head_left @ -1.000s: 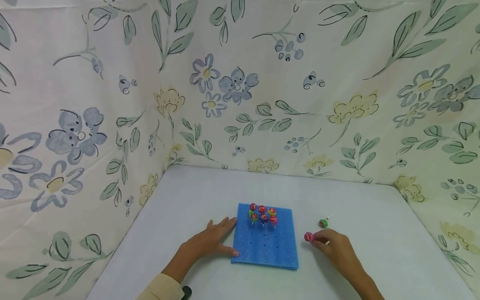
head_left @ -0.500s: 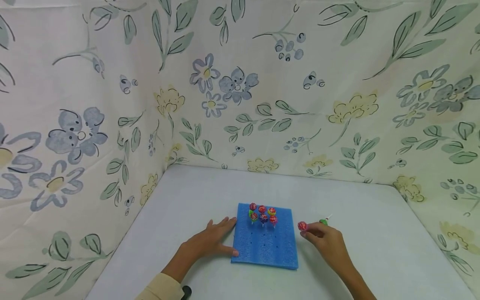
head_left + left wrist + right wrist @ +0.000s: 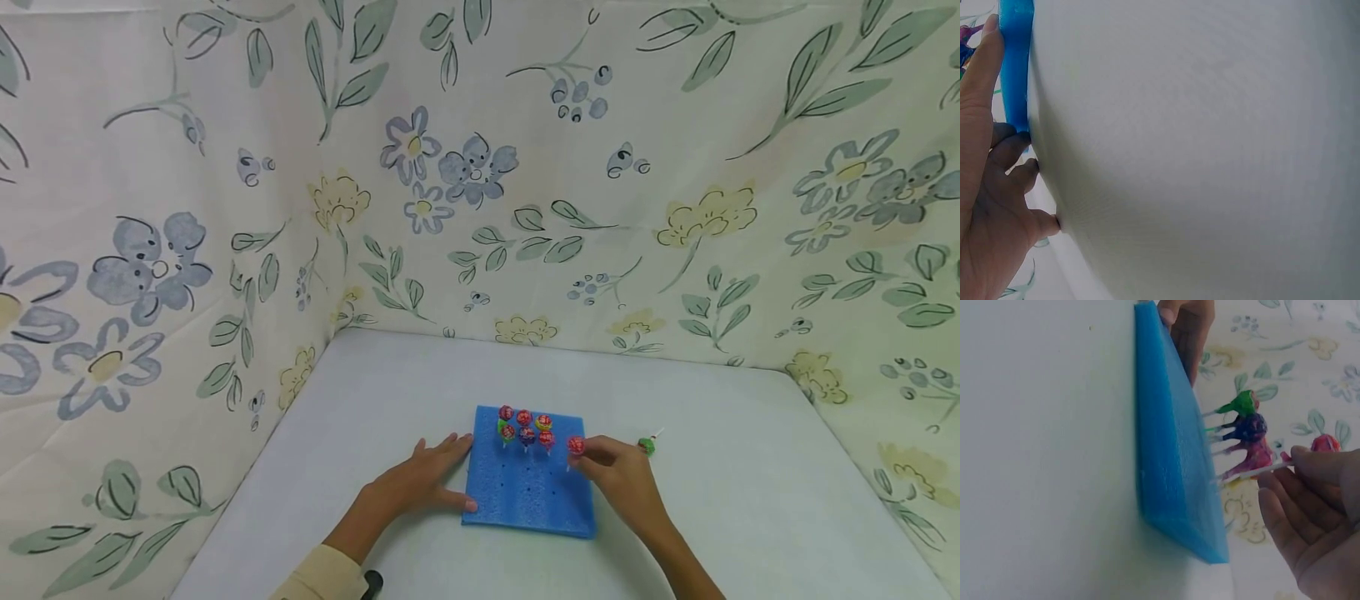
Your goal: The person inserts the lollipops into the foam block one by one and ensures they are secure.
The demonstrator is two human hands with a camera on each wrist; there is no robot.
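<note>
My right hand (image 3: 618,479) pinches a red-pink lollipop (image 3: 575,446) close over the right side of a blue foam board (image 3: 536,512). In the right wrist view its white stick (image 3: 1257,471) points toward the board. Several wrapped lollipops (image 3: 527,437) stand upright in two rows at the board's far half, and small holes dot the foam in front of them. My left hand (image 3: 420,482) lies spread against the board's left edge, thumb on the near left corner. In the left wrist view, fingers (image 3: 1015,150) touch the blue edge and the table.
A green lollipop (image 3: 647,447) lies on the white table (image 3: 720,500) right of the board, its stick pointing away. Floral cloth (image 3: 480,275) hangs behind the table and along its sides. A small dark object (image 3: 372,582) shows by the left sleeve.
My right hand has carried the red-pink lollipop leftward from the table to over the board, turning its stick downward. The left hand and board have stayed in place.
</note>
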